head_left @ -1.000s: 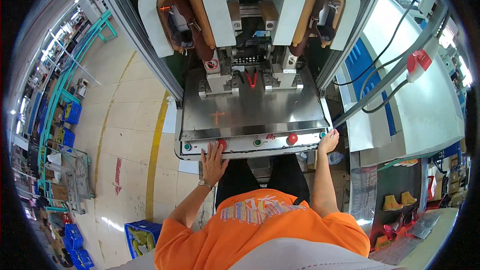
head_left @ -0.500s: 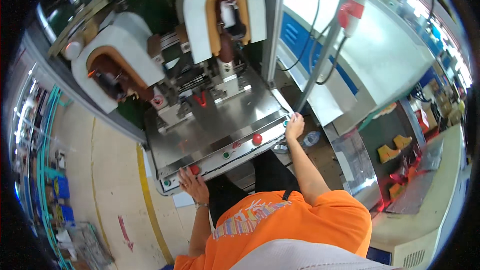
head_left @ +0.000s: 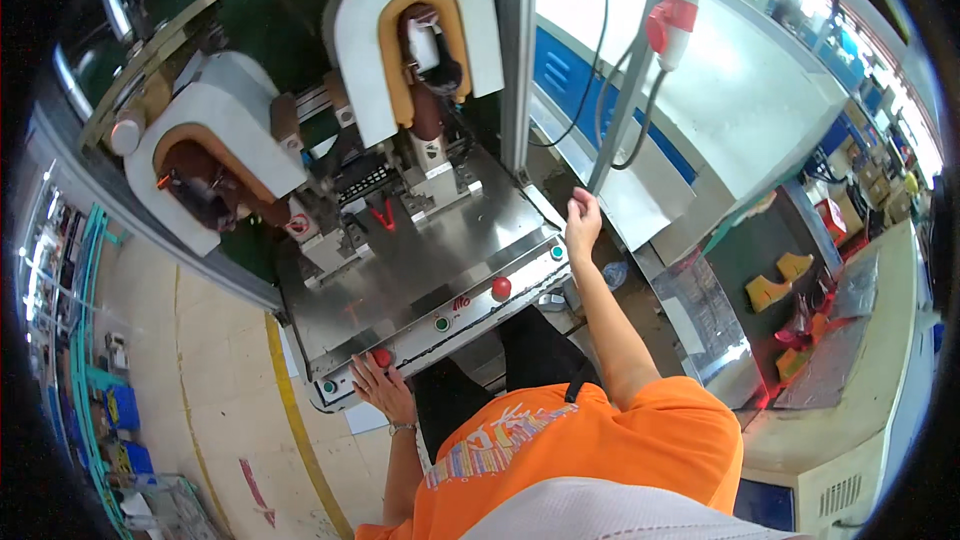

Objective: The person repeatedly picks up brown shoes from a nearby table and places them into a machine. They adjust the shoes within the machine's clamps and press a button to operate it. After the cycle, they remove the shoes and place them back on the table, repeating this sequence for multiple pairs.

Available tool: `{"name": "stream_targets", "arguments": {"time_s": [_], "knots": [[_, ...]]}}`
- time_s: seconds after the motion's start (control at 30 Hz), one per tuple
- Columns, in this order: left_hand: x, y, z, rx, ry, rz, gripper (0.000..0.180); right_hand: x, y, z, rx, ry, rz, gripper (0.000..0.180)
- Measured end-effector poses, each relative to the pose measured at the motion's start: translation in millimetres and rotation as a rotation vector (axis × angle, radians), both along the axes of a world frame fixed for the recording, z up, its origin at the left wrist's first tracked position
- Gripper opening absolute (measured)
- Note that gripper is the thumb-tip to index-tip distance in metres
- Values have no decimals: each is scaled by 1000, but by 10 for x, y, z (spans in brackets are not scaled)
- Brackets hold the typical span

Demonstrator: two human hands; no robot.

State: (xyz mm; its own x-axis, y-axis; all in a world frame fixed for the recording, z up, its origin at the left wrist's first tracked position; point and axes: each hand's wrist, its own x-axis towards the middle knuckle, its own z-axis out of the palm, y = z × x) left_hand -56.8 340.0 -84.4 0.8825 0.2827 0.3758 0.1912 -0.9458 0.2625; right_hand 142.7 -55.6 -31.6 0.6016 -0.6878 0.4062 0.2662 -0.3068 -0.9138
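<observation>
Rest the left hand (head_left: 387,395), fingers spread, lightly by the red button (head_left: 381,356); right hand (head_left: 583,227) half-curled, grip unclear

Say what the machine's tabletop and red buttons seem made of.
The tabletop looks like bare metal, probably steel, with a smooth sheen: silvery grey, carrying blurred reflections. The red buttons look like smooth plastic from their even colour, though painted metal is possible.

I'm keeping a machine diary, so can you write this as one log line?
left hand: at left red button | right hand: beside right green button | red-handled tool: on metal plate
</observation>
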Motion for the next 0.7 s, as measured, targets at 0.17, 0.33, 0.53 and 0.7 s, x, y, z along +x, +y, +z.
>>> {"name": "stream_targets", "arguments": {"time_s": [0.17, 0.33, 0.53, 0.7], "knots": [[-18, 140, -276, 195, 17, 52, 48, 1, 184, 763, 257, -173, 338, 23], [67, 152, -292, 449, -231, 2, 47, -187, 102, 1171, 191, -123, 297, 19], [-25, -122, -9, 329, -154, 3, 50, -624, -194, 1398, 192, -93, 237, 15], [-50, -94, 52, 154, -111, 13, 58, -585, -94, 1380, 245, -148, 319, 15]]}}
